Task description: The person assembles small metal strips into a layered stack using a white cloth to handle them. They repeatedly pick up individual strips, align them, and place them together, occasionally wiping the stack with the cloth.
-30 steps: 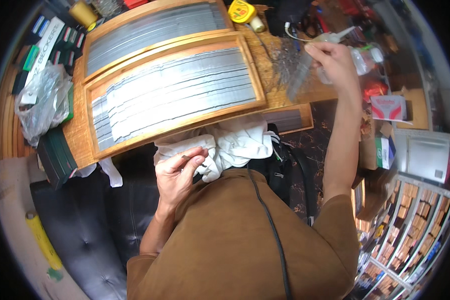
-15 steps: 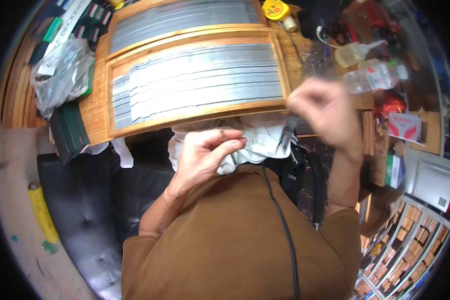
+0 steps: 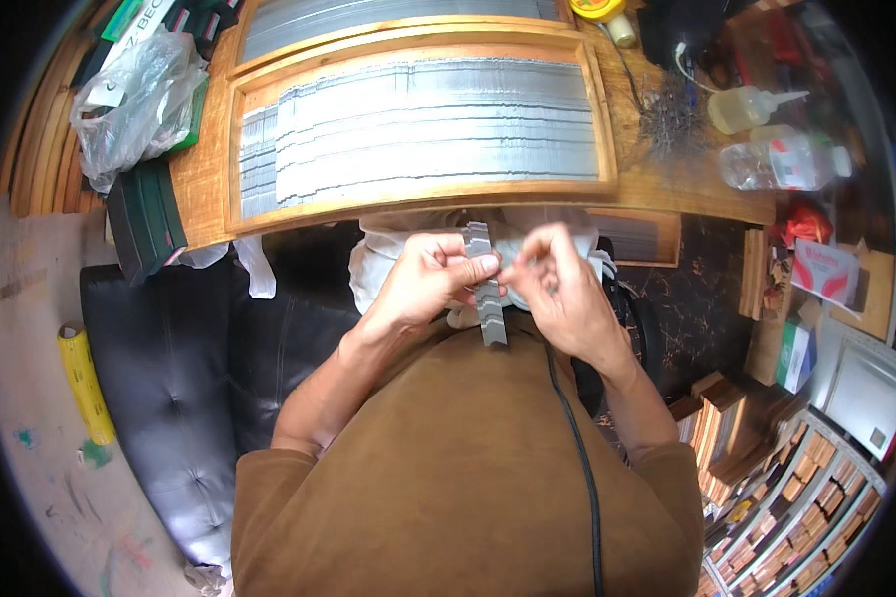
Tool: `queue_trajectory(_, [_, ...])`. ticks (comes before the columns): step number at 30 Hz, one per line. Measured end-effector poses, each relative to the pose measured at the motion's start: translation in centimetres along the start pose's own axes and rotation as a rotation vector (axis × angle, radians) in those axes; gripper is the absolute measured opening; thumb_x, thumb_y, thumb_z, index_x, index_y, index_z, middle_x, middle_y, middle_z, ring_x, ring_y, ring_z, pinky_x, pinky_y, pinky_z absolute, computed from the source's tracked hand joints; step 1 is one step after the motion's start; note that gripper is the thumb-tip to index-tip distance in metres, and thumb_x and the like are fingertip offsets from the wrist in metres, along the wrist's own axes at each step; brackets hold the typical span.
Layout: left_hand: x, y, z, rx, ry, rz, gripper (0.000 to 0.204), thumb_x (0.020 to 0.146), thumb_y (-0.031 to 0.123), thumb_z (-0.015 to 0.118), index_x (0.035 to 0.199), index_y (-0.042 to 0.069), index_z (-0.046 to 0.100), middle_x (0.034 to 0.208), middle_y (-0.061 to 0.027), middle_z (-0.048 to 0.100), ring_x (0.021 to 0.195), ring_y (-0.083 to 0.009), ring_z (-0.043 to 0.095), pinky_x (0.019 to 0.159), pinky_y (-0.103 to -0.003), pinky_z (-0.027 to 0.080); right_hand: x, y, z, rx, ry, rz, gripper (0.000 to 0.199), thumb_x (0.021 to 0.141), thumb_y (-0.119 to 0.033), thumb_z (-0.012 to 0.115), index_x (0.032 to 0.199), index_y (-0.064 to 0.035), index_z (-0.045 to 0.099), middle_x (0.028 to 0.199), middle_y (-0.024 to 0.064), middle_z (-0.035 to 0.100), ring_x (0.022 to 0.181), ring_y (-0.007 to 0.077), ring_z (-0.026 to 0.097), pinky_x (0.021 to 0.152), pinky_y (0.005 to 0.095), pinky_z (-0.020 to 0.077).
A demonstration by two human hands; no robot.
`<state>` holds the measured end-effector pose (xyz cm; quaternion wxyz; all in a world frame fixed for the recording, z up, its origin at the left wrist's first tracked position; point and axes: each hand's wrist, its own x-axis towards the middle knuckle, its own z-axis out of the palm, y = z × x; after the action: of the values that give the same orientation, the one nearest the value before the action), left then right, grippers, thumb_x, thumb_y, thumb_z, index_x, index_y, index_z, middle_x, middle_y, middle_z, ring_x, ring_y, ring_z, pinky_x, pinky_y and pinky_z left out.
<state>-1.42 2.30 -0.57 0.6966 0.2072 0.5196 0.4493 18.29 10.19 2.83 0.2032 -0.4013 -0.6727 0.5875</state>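
My left hand (image 3: 423,279) pinches a grey metal strip (image 3: 490,310) between thumb and fingers, in front of my chest. The strip hangs upright, with stepped bands across it and a notched lower end. My right hand (image 3: 567,298) is just right of the strip, its fingers curled into a pinch and slightly blurred. Whatever those fingers hold, if anything, is too small to make out. Beyond my hands, a wooden tray (image 3: 418,199) packed with rows of thin grey metal strips (image 3: 438,124) lies on the wooden table (image 3: 201,204).
A second tray (image 3: 408,30) stands behind. To the right are a tangle of thin dark pieces (image 3: 672,117), a squeeze bottle (image 3: 742,109) and a clear plastic bottle (image 3: 782,162). A plastic bag (image 3: 139,104) and dark boxes (image 3: 144,234) sit at the left, above a black padded seat (image 3: 169,368).
My right hand has come down and left, from near the tray's right corner to beside my left hand. The grey strip now shows upright in my left hand. The view has shifted slightly.
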Motion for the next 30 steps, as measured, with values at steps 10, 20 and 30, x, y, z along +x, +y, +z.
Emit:
queue_trajectory(10, [2.0, 0.5, -0.4, -0.003, 0.004, -0.046, 0.022, 0.097, 0.022, 0.08, 0.11, 0.005, 0.076, 0.099, -0.007, 0.08, 0.09, -0.0138, 0.077, 0.064, -0.021, 0.055, -5.9, 5.8, 2.1, 0.256, -0.277, -0.043, 0.029, 0.09, 0.005, 0.077, 0.119, 0.0037, 0.074, 0.108, 0.0136, 0.077, 0.097, 0.0185, 0.078, 0.082, 0.0282, 0.0633])
queue_trajectory(20, [2.2, 0.7, -1.4, 0.001, -0.017, -0.093, 0.024, 0.096, 0.022, 0.081, 0.11, 0.003, 0.076, 0.099, -0.0076, 0.08, 0.09, -0.0153, 0.077, 0.067, -0.023, 0.058, -5.2, 5.9, 4.0, 0.25, -0.128, -0.097, 0.018, 0.093, 0.004, 0.076, 0.111, 0.0024, 0.078, 0.105, 0.0122, 0.08, 0.094, 0.0156, 0.078, 0.076, 0.0246, 0.063])
queue_trajectory(30, [1.4, 0.5, -1.2, 0.025, -0.018, 0.02, 0.017, 0.097, 0.017, 0.08, 0.1, 0.001, 0.076, 0.095, -0.0094, 0.08, 0.08, -0.0121, 0.074, 0.068, -0.024, 0.057, -1.6, 3.3, 0.3, 0.064, -0.213, -0.178, 0.021, 0.087, -0.008, 0.087, 0.101, -0.0003, 0.072, 0.094, 0.0044, 0.067, 0.08, 0.0115, 0.066, 0.075, 0.0272, 0.0565])
